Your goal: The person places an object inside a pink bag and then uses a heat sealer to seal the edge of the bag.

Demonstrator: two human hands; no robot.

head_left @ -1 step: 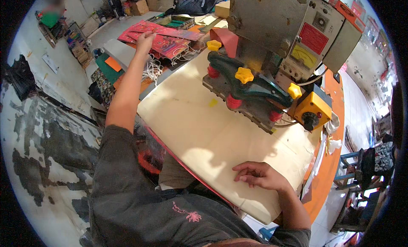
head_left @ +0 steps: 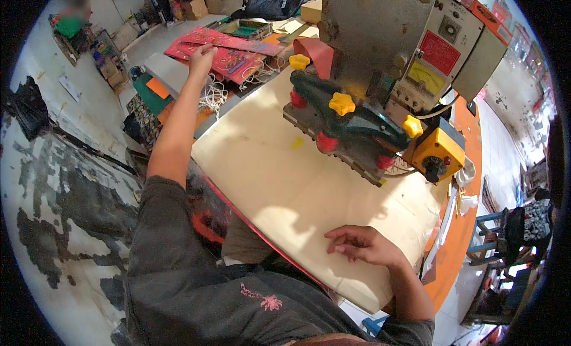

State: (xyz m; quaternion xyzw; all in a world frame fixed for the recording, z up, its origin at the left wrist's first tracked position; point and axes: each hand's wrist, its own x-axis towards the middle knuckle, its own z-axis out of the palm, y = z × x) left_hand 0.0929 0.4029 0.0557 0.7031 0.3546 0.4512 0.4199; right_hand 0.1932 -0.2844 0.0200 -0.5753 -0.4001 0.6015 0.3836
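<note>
My left hand (head_left: pixel 203 58) reaches to the far left, onto a pile of flat red printed bags (head_left: pixel 238 63) with white cords (head_left: pixel 214 97) hanging from them. Its fingers are closed at the edge of one bag; the fingertips are partly hidden. Close to my body, my right hand (head_left: pixel 364 246) hovers over or rests on the cream padded work surface (head_left: pixel 262 185), with loosely bent fingers apart and nothing in them. Between the hands and farther off stands a press machine, its dark green head (head_left: pixel 351 117) fitted with yellow star knobs (head_left: pixel 342 104) and red spacers.
A yellow control box (head_left: pixel 440 155) with a black dial sits right of the press head. Behind it rises a grey metal cabinet with a gauge (head_left: pixel 425 78). A dark tray (head_left: pixel 247 29) and a black bag (head_left: pixel 273 4) lie at the back. Blue stools (head_left: pixel 485 233) stand at right.
</note>
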